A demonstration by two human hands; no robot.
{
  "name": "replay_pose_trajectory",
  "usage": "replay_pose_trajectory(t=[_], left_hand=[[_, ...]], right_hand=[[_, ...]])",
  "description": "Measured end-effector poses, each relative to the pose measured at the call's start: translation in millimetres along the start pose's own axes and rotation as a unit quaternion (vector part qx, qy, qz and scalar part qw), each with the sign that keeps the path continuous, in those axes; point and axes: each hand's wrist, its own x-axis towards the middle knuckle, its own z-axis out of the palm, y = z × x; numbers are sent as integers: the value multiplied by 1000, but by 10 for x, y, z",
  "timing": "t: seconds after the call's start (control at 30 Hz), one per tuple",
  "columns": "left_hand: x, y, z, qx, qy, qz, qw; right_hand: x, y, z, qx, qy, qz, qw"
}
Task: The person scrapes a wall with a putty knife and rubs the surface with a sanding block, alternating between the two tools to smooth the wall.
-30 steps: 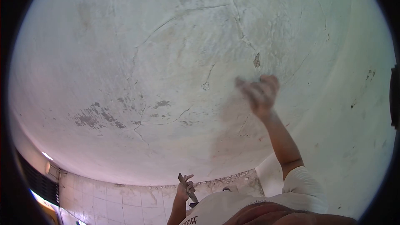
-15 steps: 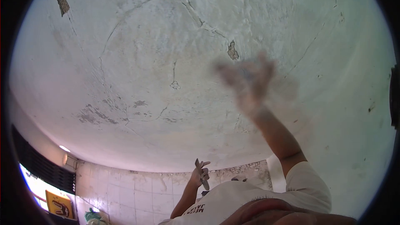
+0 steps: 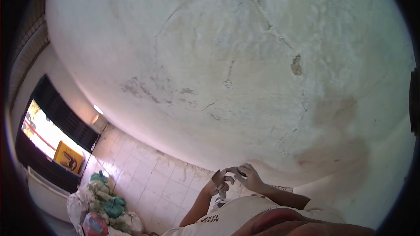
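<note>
A large, pale, cracked wall (image 3: 210, 52) fills most of the view. My left hand (image 3: 218, 184), near the bottom centre, is closed on a flat scraper-like tool (image 3: 216, 178) that stands up from its fingers. Just right of it, my right hand (image 3: 247, 178) is raised close to the left fingers, its fingers bent; whether it pinches anything is too small to tell. A bare brown patch (image 3: 296, 65) shows in the wall, above and to the right of both hands.
White and green bags (image 3: 105, 203) are heaped on the tiled floor (image 3: 148, 175) at lower left. Behind them stand a yellow box-like object (image 3: 68, 157) and a bright doorway with a dark shutter (image 3: 65, 118). Brown damp-looking stains (image 3: 337, 161) mark the wall at right.
My right hand has come down from the wall to beside my left hand. The view has turned, bringing the bags and more floor and doorway into sight.
</note>
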Motion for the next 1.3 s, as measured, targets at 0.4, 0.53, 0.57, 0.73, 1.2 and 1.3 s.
replay_pose_trajectory(t=[0.4,0.53,0.57,0.73,1.2,1.3], left_hand=[[163,-3,93,49,40,-56,996],[160,55,49,62,44,-59,995],[148,39,6,60,42,-59,996],[24,130,-273,67,44,-64,995],[-57,501,-1425,95,1,-53,994],[-156,735,-1480,93,-10,-58,994]], right_hand=[[-215,186,-25,31,-55,166,984],[-235,267,63,71,-45,222,971],[-218,259,98,85,-41,220,971],[-90,285,433,112,-11,198,974],[707,-315,1114,10,-42,161,986],[792,-312,1288,-51,-35,137,989]])
